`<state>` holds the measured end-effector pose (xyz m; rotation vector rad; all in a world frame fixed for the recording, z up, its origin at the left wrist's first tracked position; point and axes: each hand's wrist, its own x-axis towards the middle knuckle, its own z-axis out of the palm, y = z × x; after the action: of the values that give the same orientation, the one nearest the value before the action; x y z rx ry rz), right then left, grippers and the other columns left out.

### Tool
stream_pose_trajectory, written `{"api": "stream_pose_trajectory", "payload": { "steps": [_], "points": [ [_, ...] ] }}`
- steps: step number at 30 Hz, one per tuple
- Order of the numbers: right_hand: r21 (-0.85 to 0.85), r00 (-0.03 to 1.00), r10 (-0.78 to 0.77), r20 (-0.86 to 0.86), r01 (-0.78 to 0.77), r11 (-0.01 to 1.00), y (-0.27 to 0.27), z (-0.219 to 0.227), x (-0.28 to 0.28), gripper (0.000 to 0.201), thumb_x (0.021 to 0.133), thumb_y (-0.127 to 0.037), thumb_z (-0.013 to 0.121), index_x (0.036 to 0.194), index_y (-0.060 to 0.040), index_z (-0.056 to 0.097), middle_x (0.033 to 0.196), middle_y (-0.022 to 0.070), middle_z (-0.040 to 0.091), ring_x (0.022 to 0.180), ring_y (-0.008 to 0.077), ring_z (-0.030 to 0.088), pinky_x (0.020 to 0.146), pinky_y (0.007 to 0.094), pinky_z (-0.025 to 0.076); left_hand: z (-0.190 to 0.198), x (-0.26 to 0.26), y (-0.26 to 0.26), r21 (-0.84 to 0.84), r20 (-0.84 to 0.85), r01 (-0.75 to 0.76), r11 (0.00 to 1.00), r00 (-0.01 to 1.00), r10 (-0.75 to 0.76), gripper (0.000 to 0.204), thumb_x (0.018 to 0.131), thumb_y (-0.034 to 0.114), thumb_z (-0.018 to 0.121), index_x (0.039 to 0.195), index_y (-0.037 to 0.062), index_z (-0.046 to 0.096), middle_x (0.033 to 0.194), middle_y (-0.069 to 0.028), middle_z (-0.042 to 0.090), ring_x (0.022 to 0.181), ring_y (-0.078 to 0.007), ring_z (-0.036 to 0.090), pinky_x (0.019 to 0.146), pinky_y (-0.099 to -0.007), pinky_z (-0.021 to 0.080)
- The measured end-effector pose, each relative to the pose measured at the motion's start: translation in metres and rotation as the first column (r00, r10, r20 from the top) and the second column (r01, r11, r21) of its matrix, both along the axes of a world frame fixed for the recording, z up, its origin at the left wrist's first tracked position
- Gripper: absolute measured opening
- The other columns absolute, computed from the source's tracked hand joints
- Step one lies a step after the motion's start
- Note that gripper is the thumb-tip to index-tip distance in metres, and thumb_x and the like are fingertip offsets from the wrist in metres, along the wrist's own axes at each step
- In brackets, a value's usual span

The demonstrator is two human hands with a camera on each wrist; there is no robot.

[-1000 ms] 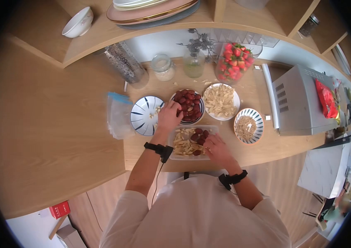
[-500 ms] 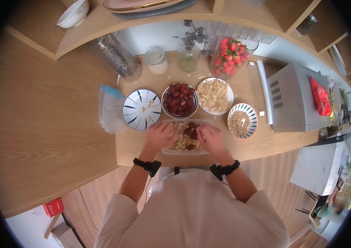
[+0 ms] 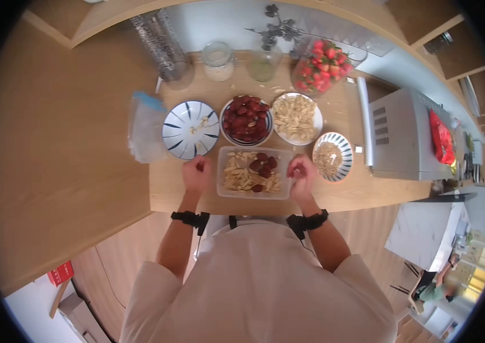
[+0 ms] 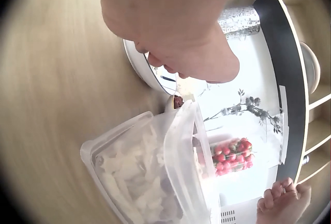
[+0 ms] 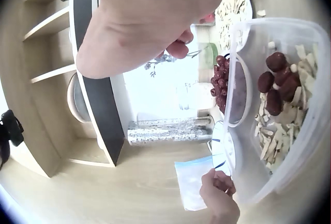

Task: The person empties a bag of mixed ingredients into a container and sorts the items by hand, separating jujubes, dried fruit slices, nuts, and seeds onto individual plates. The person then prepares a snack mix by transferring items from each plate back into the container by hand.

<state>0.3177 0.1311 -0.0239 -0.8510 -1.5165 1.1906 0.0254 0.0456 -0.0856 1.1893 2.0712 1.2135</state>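
The tub sits on the surface in front of the person, between the two hands; its long axis runs left to right, one short end facing each hand and a long side facing the person. Inside it, pale slices lie mostly along the left and near parts; a few dark red dates lie together toward the far right, with one near the near side.

The left hand is just left of the tub, apart from it, fingers loosely curled, nothing visible in them; the right hand is at the right end, likewise loosely curled with nothing visible in it; whether it touches the rim I cannot tell.

Beyond the tub is the date bowl; far left of it, a striped plate with small pale bits; far right, a slice plate; to its right, past the right hand, a small bowl.
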Motion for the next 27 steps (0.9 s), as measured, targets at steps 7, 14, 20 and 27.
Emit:
{"api": "stream_pose_trajectory", "payload": {
  "steps": [7,14,20,27],
  "points": [
    [-0.123,0.943,0.087,0.320,-0.050,0.991,0.016,0.015,-0.017,0.009,0.077,-0.005,0.057,0.086,-0.0013,0.057,0.080,0.0110,0.062,0.065,0.0240,0.061,0.061,0.0321,0.049,-0.022,-0.018,-0.004,-0.566,0.570,0.409,0.716,0.821,-0.019,0.060,0.094,0.050,0.046,0.065,0.0001,0.062,0.053,-0.0080,0.056,0.046,-0.0178,0.056,0.045,-0.0318,0.045],
    [-0.218,0.509,0.375,0.775,-0.341,0.914,0.010,0.005,-0.042,0.015,0.081,-0.016,0.066,0.093,-0.0075,0.064,0.094,0.0146,0.066,0.090,0.0336,0.064,0.076,0.0432,0.052,-0.011,-0.012,-0.003,-0.610,0.481,0.511,0.606,0.846,-0.229,0.071,0.094,0.059,0.044,0.062,-0.0016,0.061,0.052,-0.0112,0.057,0.045,-0.0200,0.058,0.044,-0.0316,0.045],
    [-0.238,0.360,0.381,0.851,-0.382,0.893,0.010,-0.008,-0.052,0.021,0.078,-0.021,0.070,0.093,-0.0085,0.065,0.095,0.0161,0.066,0.094,0.0340,0.064,0.082,0.0450,0.050,-0.006,-0.014,0.003,-0.606,0.542,0.524,0.598,0.823,-0.173,0.063,0.094,0.051,0.051,0.063,-0.0031,0.062,0.053,-0.0120,0.059,0.046,-0.0208,0.060,0.045,-0.0322,0.048],
    [-0.213,0.238,0.343,0.909,-0.443,0.871,0.008,-0.034,-0.061,0.022,0.070,-0.017,0.072,0.091,-0.0089,0.069,0.081,0.0150,0.069,0.081,0.0346,0.067,0.086,0.0424,0.048,-0.016,-0.014,0.000,-0.632,0.537,0.517,0.577,0.829,-0.155,0.059,0.095,0.045,0.052,0.063,-0.0041,0.063,0.054,-0.0123,0.060,0.047,-0.0210,0.061,0.045,-0.0321,0.050]
  ]
}}
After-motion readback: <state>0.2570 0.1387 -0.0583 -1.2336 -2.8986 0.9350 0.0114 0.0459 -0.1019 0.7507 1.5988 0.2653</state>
